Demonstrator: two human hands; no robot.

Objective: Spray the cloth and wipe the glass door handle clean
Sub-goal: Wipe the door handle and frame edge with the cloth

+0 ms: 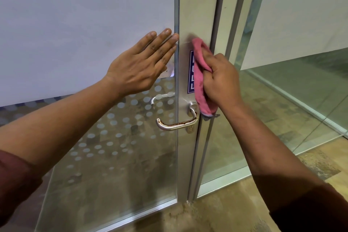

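Right hand (219, 79) fingers bunched round the pink cloth (201, 79) above the handle (177, 124), left hand (139, 66) fingers flat on the glass door (84, 15).

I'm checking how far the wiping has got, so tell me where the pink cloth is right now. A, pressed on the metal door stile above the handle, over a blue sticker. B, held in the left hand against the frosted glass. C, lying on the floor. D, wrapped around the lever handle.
A: the right hand grips the pink cloth against the metal stile, partly covering the blue sticker, above the lever handle.
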